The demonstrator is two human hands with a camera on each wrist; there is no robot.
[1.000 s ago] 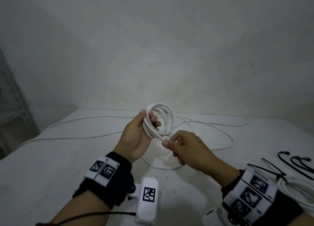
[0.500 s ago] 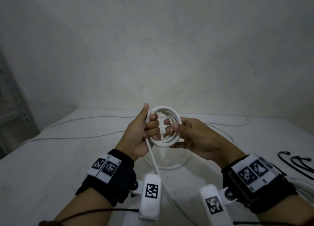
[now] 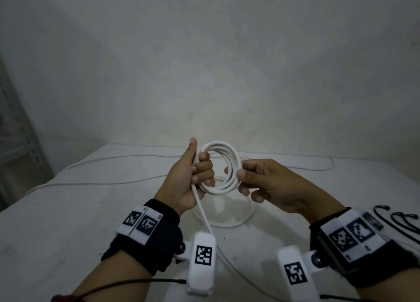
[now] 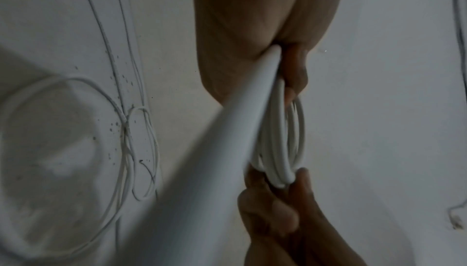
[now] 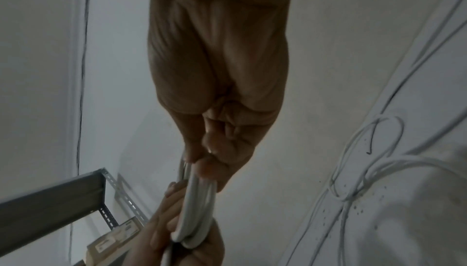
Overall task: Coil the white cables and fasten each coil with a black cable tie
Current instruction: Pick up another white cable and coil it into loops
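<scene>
A white cable coil [image 3: 221, 151] of several turns is held upright above the table between both hands. My left hand [image 3: 195, 174] grips the coil's left side, fingers curled round it, thumb pointing up. My right hand [image 3: 247, 179] pinches the coil's right side between thumb and fingers. The cable's loose tail [image 3: 203, 213] runs from the left hand down toward me. The left wrist view shows the coil [image 4: 280, 150] edge-on, with the tail [image 4: 215, 150] blurred close to the lens. The right wrist view shows the coil [image 5: 199, 208] held at both ends. Black cable ties [image 3: 400, 222] lie at the right.
More white cable [image 3: 141, 159] lies in long loose runs across the white table [image 3: 56, 229], with a loop [image 3: 231, 222] under the hands. A metal shelf [image 5: 58, 196] stands off the table's left side. A plain wall is close behind.
My right hand has come up from below the coil and taken hold of its right side. The coil now stands more face-on, and the tail hangs toward me.
</scene>
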